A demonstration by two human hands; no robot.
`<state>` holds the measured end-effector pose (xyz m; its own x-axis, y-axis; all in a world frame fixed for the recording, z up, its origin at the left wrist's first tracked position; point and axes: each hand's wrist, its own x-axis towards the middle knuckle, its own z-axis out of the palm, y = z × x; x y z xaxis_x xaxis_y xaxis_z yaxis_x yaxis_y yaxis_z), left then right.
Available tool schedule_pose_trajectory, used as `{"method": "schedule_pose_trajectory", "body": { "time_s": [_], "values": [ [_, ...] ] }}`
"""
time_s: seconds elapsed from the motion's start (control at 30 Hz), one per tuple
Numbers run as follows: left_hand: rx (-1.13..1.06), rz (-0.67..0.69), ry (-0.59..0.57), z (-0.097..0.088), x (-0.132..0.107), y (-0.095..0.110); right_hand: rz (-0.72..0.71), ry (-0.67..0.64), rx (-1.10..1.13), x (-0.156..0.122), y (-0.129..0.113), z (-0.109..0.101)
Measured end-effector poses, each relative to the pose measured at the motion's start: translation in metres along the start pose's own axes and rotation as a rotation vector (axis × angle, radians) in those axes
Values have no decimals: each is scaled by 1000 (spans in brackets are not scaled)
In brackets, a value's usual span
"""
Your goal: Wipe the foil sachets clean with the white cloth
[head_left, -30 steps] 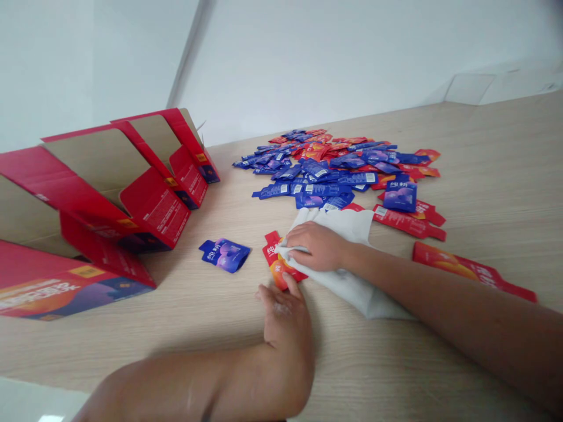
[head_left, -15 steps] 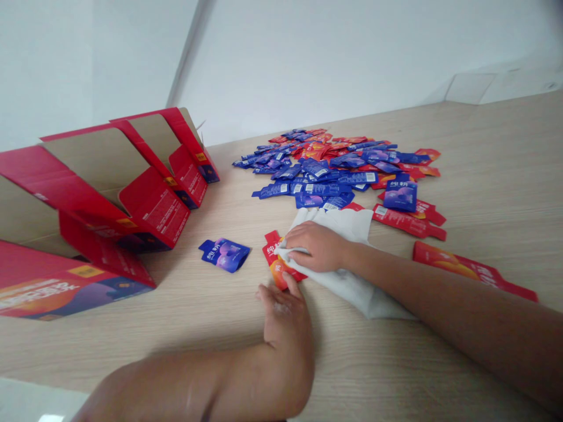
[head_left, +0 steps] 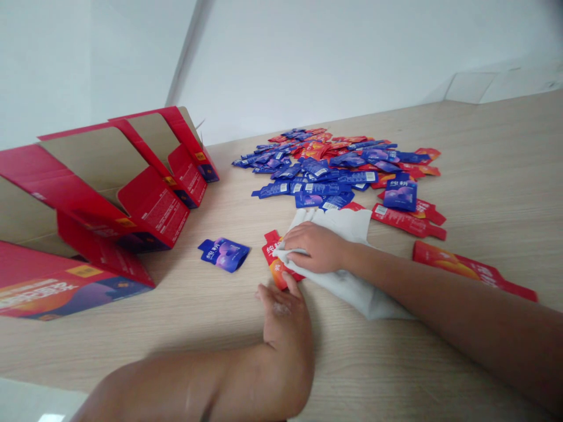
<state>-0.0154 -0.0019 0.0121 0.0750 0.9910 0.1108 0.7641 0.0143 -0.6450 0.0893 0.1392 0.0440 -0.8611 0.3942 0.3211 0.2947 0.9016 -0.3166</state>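
Note:
A red and orange spout pouch [head_left: 275, 268] lies flat on the table, partly hidden under a white cloth [head_left: 352, 287]. My right hand [head_left: 314, 246] is closed on a fold of this cloth, bearing it against the pouch's right side. From below, my left hand [head_left: 284, 305] holds the pouch's bottom edge, one digit on its face and the other fingers bent at its lower left; their tips are partly hidden. Just left of both hands lies a blue spout pouch [head_left: 226, 254] with purple fruit on it.
Open red cartons [head_left: 153, 205] stand in a row on the left. Behind the cloth spreads a heap of blue and red pouches [head_left: 325, 170]. A single red pouch [head_left: 466, 266] lies right, beyond my right forearm. A white wall [head_left: 329, 64] bounds the wooden table [head_left: 211, 316] at the back.
My right hand and the cloth have shifted very slightly left over the red pouch. My left hand stays almost where it was.

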Motion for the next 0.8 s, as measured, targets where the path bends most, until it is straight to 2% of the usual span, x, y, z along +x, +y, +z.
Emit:
{"method": "schedule_pose_trajectory", "body": {
  "time_s": [0.23,0.53,0.8],
  "values": [
    [29,-2,27,1,1,0,-47,0,-8,-1,-2,2],
    [-67,-20,18,-2,2,0,0,-1,18,0,-1,0],
    [-15,-16,45,0,1,-1,-3,-11,14,1,-1,-1]
  ]
}}
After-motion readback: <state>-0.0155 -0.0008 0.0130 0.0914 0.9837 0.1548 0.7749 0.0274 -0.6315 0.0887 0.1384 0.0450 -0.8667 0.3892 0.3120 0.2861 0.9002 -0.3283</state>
